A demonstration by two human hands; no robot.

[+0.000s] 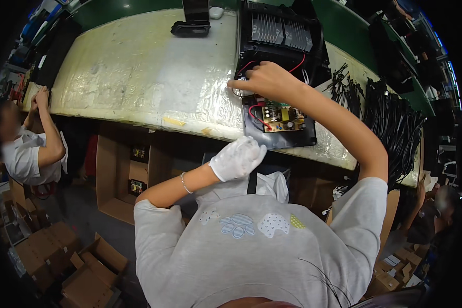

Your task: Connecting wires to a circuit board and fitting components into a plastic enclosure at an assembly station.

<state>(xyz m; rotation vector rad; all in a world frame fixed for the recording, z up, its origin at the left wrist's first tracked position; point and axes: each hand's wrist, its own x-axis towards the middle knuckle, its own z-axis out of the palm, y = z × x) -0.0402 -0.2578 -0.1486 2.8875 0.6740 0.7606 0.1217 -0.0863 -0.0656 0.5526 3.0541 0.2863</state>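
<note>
An open black device housing [282, 36] lies on the foil-wrapped bench [138, 72], with finned black heat sinks at its far end. Nearer me, a yellow-green circuit board [281, 119] sits in a black tray with red and black wires running from it. My right hand [267, 79], bare, reaches over the board. Its fingertips pinch thin wires [237, 91] at the housing's left edge. My left hand [237, 158], in a white glove, hangs at the bench's front edge below the board. It holds nothing and its fingers are loosely extended.
A heap of black cable ties [390, 118] covers the bench's right end. A black stand [191, 25] sits at the far edge. Open cardboard boxes [120, 177] stand under the bench, with more boxes [61, 256] on the floor. One person [28, 149] works at left; another [436, 205] is at right.
</note>
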